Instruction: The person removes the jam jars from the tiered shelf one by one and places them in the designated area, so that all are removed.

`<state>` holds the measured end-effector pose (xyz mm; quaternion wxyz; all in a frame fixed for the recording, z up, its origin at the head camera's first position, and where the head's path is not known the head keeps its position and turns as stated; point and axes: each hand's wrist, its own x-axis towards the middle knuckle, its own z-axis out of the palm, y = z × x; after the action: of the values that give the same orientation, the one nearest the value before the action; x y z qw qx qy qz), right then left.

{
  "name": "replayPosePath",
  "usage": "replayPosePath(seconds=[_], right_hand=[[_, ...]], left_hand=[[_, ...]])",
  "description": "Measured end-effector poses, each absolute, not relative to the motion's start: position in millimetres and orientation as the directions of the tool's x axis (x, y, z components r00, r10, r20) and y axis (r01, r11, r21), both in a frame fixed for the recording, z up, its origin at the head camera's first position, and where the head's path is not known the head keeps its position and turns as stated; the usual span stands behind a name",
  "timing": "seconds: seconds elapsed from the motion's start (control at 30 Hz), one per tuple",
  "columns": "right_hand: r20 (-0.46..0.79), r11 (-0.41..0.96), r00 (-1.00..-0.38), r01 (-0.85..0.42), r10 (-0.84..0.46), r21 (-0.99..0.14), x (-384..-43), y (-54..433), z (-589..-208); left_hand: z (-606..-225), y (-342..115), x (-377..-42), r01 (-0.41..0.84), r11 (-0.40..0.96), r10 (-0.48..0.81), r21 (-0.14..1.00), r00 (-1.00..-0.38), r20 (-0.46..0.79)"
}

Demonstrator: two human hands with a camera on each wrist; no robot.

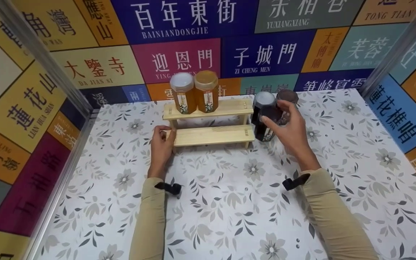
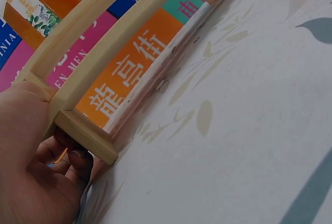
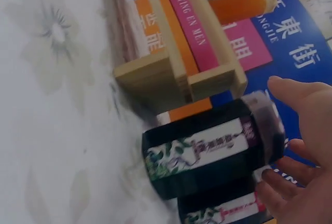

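Note:
A two-tier wooden rack [image 1: 211,135] stands on the table, and my left hand [image 1: 163,146] grips the left end of its lower step. In the left wrist view the fingers [image 2: 65,159] curl beneath that end. My right hand [image 1: 293,128] is at a dark jar [image 3: 199,149] just right of the rack, thumb and fingers spread around its lid [image 3: 267,125]. The thumb appears apart from the lid in the right wrist view. Behind stand a dark jar with a pale lid [image 1: 264,98] and another with a brownish lid [image 1: 288,96], partly hidden by the hand.
Two amber jars, one white-lidded [image 1: 182,92] and one yellow-lidded [image 1: 206,92], stand side by side on the rack's upper step. A floral cloth [image 1: 222,216] covers the table. Panels printed with characters [image 1: 182,57] rise behind and at both sides.

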<state>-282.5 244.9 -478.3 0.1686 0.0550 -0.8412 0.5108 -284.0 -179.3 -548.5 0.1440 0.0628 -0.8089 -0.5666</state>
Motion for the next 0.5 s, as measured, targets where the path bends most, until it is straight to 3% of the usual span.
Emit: replayPosePath(seconds=[0.3, 0.5], right_hand=[[0.501, 0.497, -0.862, -0.402, 0.077, -0.769, -286, 209, -463], [0.506, 0.447, -0.863, -0.458, -0.014, -0.769, -293, 178, -459]], left_hand=[[-550, -179, -285, 0.084, 0.346, -0.266, 0.934, -0.946, 0.184], [-549, -179, -284, 0.09, 0.342, -0.261, 0.935, -0.947, 0.186]])
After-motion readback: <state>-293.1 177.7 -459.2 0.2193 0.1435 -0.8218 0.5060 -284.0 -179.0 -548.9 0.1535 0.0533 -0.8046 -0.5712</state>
